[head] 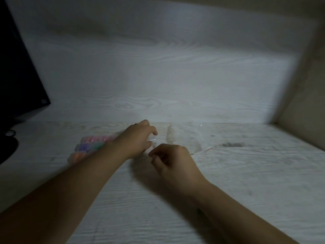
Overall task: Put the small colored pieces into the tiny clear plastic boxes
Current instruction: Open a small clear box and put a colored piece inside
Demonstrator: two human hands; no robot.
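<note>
The right hand (173,161) has its fingers curled, pinching something too small to tell. The left hand (139,138), at its ten o'clock, seems to hold a tiny clear box (152,140). The colored pieces (89,147) lie at nine o'clock. Better to steady the box first.

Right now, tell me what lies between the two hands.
In the head view, a tiny clear plastic box sits at the left hand's fingertips; otherwise only bare desk separates it from the right hand.
</note>
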